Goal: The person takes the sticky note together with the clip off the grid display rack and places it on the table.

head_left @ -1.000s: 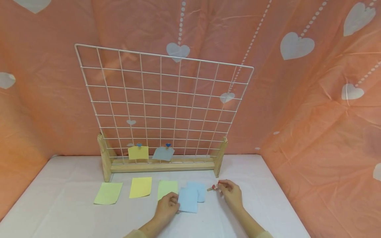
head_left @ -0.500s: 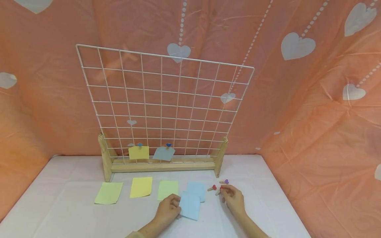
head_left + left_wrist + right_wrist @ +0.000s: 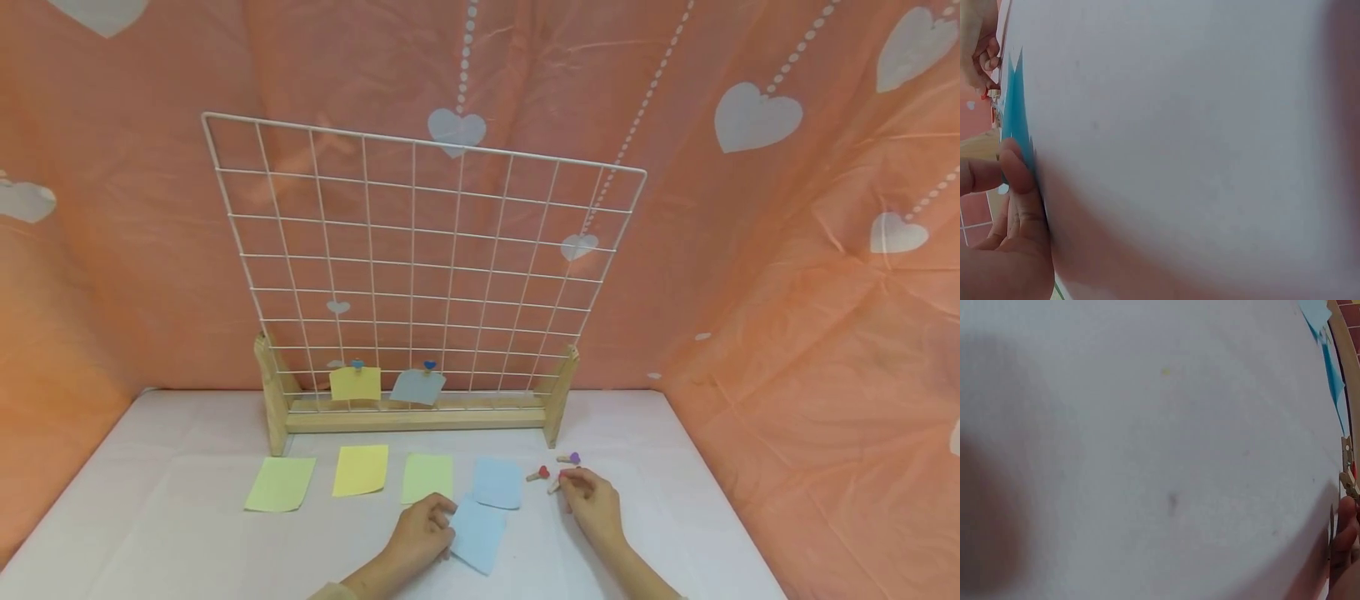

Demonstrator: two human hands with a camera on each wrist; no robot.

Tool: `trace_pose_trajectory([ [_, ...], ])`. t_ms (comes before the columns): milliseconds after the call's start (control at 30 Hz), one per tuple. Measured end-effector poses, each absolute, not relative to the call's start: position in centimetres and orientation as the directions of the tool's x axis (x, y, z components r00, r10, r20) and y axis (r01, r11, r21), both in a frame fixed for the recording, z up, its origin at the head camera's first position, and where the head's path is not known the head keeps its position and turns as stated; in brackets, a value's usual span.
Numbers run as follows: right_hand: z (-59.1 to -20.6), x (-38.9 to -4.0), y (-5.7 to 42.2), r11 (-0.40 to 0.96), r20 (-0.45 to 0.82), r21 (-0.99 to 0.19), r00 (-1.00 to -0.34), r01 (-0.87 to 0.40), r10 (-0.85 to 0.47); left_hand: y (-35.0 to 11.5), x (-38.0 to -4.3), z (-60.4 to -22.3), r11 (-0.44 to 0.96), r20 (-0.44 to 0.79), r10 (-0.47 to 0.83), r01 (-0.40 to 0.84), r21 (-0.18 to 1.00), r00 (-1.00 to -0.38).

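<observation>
Left hand (image 3: 420,533): a light blue paper note (image 3: 477,533) is pinched at its left edge, lying on the white worktop (image 3: 187,542) just below a second blue note (image 3: 498,482).
Right hand (image 3: 592,502): a small wooden clip (image 3: 557,484) is gripped by curled fingers (image 3: 573,481).
Nearby: two more clips, red-tipped (image 3: 537,475) and purple-tipped (image 3: 567,458).

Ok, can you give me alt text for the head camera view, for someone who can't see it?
A person's left hand pinches a blue paper note on a white table while the right hand grips a small wooden clip. Behind stands a white wire grid with two notes clipped on.
</observation>
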State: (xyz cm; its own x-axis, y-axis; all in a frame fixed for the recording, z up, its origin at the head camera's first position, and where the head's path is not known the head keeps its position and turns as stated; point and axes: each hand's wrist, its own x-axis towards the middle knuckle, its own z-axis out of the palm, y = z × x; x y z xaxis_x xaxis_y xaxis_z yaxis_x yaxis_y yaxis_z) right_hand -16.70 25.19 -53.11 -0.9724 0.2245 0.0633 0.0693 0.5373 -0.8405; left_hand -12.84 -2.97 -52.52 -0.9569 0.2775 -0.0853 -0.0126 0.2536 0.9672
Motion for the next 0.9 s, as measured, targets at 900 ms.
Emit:
trace_pose_trajectory([
  [900, -53.1, -16.7, 25.5, 0.669, 0.285, -0.738, -0.939, -0.087, 0.193, -4.3, -12.6, -51.4, 0.506, 0.002, 0.199, 0.105, 0.856, -0.980],
])
